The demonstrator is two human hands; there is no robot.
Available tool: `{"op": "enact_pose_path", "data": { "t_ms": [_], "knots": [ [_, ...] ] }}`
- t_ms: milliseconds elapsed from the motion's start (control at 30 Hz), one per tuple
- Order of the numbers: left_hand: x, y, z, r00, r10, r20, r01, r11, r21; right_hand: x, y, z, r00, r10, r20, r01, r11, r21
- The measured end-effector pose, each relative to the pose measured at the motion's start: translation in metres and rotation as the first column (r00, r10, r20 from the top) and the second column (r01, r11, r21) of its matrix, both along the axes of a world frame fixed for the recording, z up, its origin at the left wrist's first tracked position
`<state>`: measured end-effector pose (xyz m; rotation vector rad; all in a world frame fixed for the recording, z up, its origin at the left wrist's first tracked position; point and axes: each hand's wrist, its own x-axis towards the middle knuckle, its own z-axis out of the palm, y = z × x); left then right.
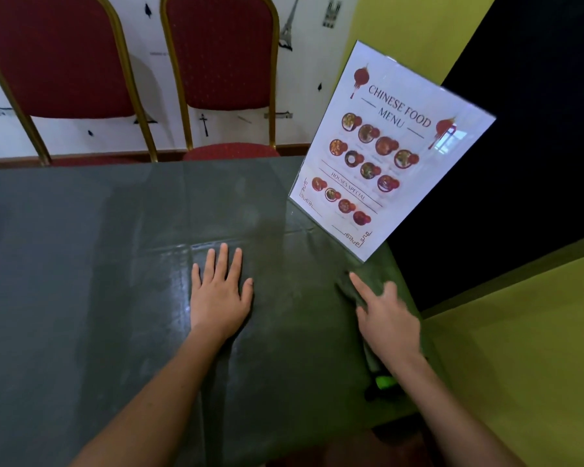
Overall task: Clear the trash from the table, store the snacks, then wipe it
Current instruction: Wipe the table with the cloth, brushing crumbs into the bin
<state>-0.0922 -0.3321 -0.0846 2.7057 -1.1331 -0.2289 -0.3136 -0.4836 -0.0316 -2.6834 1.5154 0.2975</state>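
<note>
dark grey-green covering spreads over the table, with creases and a dull sheen near its middle. left hand lies flat on it, palm down, fingers straight and slightly spread, holding nothing. right hand is near the table's right edge, blurred, index finger stretched forward and pressing on a dark cloth that is much the same colour as the covering; how the other fingers lie i cannot tell through the blur. part of the cloth shows ahead of the fingertip and part under the palm toward the wrist. just below the right wrist a small bright green object shows, too hidden to identify. beyond the right hand a laminated chinese food menu stands tilted at the table's far right corner. two red chairs with gold frames stand behind the far edge.
</note>
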Motion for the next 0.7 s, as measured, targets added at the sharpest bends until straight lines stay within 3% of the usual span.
{"op": "enact_pose_path", "data": {
  "t_ms": [67,133,267,400,700],
  "knots": [
    [0.001,-0.001,0.001,1.000,0.003,0.006,-0.003,1.000,-0.001,-0.007,0.002,0.009,0.998,-0.043,-0.042,0.043,0.999,-0.001],
    [0.001,-0.001,0.001,1.000,0.005,0.007,-0.005,1.000,0.002,0.016,-0.005,0.019,0.998,-0.050,0.032,0.049,0.999,0.023],
    [0.002,0.000,0.003,1.000,-0.003,0.010,0.003,1.000,-0.010,0.117,-0.018,0.027,0.953,0.150,0.263,-0.165,0.986,0.037],
    [0.004,-0.002,0.002,1.000,-0.007,0.024,0.007,1.000,-0.005,0.173,-0.028,0.010,0.953,0.259,0.159,-0.273,0.959,0.074],
    [-0.020,0.004,0.012,0.996,-0.059,-0.064,0.063,0.997,0.050,0.028,-0.020,-0.013,0.984,0.128,0.123,-0.131,0.991,0.017]
  ]
}}
